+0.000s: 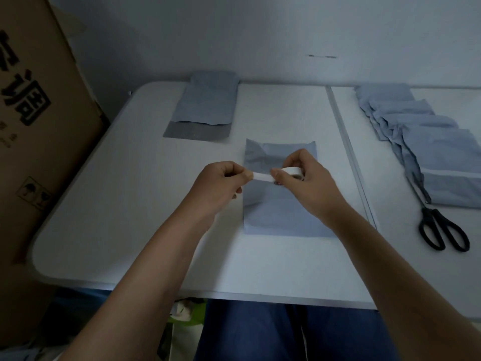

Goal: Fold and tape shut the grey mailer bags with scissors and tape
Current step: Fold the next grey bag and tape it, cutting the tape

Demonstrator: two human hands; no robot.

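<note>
Left hand (223,182): fingers curled, pinching the free end of the white tape strip (261,176).
Right hand (299,178): curled round the small round tape roll (371,172).
Mailer bag (281,217): grey, thin, creased, flat mid-bench under both hands.
Folded bags (440,142): overlapping row by the right edge.
Scissors (440,225): black-handled, beside that row.
Bench (130,204): white, smooth, rounded corners.

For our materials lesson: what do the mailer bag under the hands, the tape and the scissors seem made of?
Mailer bag: probably thin plastic film, matte grey, creasing softly.
Tape: white and opaque, perhaps paper or cloth; unclear.
Scissors: black handles, likely plastic; blades look dark, presumably metal.
</note>
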